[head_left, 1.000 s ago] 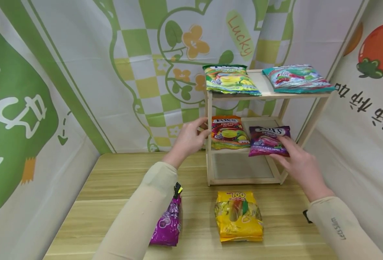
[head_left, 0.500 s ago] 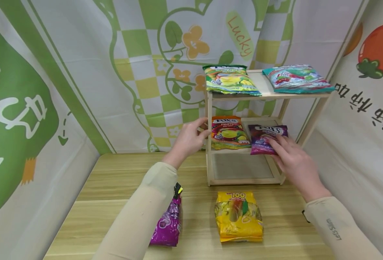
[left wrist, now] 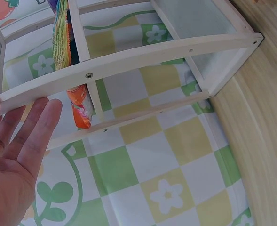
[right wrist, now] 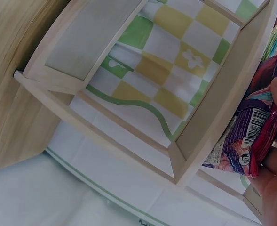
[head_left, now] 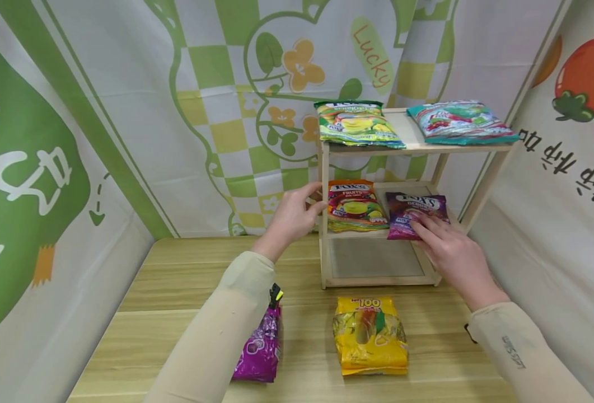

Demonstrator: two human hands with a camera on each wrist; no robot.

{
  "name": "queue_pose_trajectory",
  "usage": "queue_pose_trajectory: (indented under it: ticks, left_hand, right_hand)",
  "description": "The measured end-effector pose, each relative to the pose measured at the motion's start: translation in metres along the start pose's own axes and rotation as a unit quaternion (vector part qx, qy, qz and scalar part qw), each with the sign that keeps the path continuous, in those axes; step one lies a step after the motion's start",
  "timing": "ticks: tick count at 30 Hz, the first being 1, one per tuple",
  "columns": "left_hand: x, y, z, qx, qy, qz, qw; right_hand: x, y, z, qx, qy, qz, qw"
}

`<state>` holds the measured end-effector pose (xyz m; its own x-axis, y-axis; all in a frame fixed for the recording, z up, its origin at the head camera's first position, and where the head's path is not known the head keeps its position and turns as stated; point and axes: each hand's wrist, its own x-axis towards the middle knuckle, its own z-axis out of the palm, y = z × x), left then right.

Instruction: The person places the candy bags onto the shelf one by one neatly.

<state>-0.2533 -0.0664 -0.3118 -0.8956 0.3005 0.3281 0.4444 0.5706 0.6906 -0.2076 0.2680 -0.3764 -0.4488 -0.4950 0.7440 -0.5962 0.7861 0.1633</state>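
Observation:
My left hand grips the left front post of a small wooden shelf rack, thumb in front and fingers round behind. In the left wrist view the fingers show against that wooden post. My right hand pinches the lower edge of a purple Fox's Berries candy bag at the right of the middle shelf. Seen from the right wrist, the bag's barcode side lies close by the shelf's edge. To its left an orange-red Fox's Fruits candy bag leans back on the same shelf.
On the top shelf lie a green-yellow candy bag and a teal one. A yellow candy bag stands on the wooden table before the rack. A purple bag is partly hidden behind my left sleeve.
My right hand has brought the purple candy bag slightly back onto the middle shelf, and its fingers have slid lower on the bag. The left hand has stayed on the post.

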Motion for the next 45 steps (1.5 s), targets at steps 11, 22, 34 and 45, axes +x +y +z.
queue_pose_trajectory:
  ticks: [11, 22, 34, 45]
  left_hand:
    - [0.0, 0.0, 0.0, 0.002, 0.0, -0.001, 1.0]
    - [0.0, 0.0, 0.0, 0.001, 0.001, -0.003, 1.0]
    - [0.0, -0.001, 0.0, 0.002, 0.007, 0.005, 1.0]
    - [0.0, -0.001, 0.001, 0.003, 0.005, 0.004, 1.0]
  right_hand:
    - [0.004, -0.002, 0.007, -0.015, 0.016, 0.014, 1.0]
    - [0.005, 0.001, 0.011, -0.006, -0.005, 0.038, 0.999]
    - [0.01, 0.004, 0.017, -0.029, -0.007, 0.035, 0.999]
    - [0.013, 0.004, 0.024, -0.054, -0.014, 0.045, 0.997]
